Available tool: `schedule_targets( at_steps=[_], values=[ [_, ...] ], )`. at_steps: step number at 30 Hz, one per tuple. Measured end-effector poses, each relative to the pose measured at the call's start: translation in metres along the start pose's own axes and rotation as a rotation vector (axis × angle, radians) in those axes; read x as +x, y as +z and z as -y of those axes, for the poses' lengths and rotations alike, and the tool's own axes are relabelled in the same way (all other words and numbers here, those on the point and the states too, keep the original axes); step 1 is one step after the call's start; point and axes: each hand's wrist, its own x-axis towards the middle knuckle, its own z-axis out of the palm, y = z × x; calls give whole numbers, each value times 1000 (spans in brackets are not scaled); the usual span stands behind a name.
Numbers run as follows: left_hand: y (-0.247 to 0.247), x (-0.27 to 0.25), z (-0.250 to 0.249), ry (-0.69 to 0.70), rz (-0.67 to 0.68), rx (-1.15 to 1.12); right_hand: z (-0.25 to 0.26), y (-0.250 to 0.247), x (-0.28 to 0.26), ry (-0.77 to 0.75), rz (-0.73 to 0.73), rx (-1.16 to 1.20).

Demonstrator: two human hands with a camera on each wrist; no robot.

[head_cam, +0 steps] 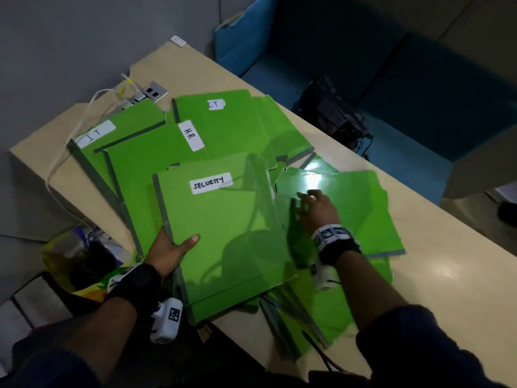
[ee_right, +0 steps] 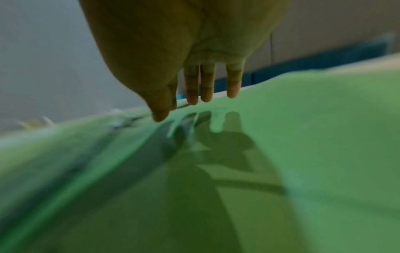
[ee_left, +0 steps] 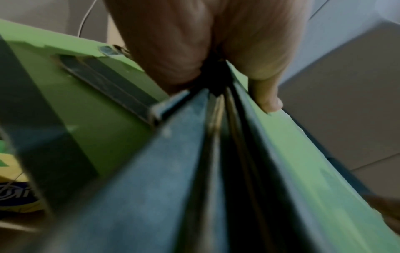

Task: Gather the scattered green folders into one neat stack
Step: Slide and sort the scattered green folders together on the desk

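Several green folders with grey spines lie spread over the beige table (head_cam: pixel 436 275). My left hand (head_cam: pixel 170 249) grips the spine edge of a small stack topped by the folder labelled SECURITY (head_cam: pixel 223 225), thumb on its cover; the left wrist view shows the thumb (ee_left: pixel 266 95) on the green cover and several grey spines (ee_left: pixel 173 171) under the palm. My right hand (head_cam: pixel 316 207) hovers with straight fingers (ee_right: pixel 207 85) over an unlabelled glossy folder (head_cam: pixel 361 208) at the right, holding nothing. Folders marked H.R (head_cam: pixel 156 163) and I.T (head_cam: pixel 229 121) lie farther back.
A white cable (head_cam: pixel 84 116) and a grey socket panel (head_cam: pixel 152 92) sit at the table's far left corner. A yellow bag (head_cam: pixel 72 256) lies on the floor at the left. A blue sofa (head_cam: pixel 405 79) with a dark bag (head_cam: pixel 333 107) stands behind the table.
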Motion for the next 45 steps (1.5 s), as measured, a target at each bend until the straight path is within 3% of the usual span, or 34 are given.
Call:
schedule_targets(
  at_steps=[4, 7, 12, 14, 17, 21, 29, 32, 36, 45],
  values=[
    [-3, 2, 3, -32, -15, 33, -80, -4, -21, 110, 156, -136],
    [-2, 2, 2, -30, -26, 26, -97, -1, -48, 170, 133, -220],
    [-4, 4, 2, -39, -17, 36, -111, -6, -56, 11, 109, -215],
    [-4, 3, 0, -33, -9, 37, -119, -12, -48, 31, 68, -171],
    [-2, 3, 0, -15, -15, 31, -121, -15, -36, 191, 123, -81],
    [-1, 2, 1, -8, -10, 19, -118, -12, -33, 199, 167, -231],
    [1, -1, -1, -40, -28, 21, -123, -23, -46, 374, 186, 103],
    [-1, -2, -4, -50, -33, 34, -132, -45, -52, 333, 169, 191],
    [1, -3, -6, -58, -39, 55, -132, -70, -61, 262, 126, 142],
    [1, -8, -12, -48, -26, 49, -120, -75, -82, 287, 165, 40]
  ],
)
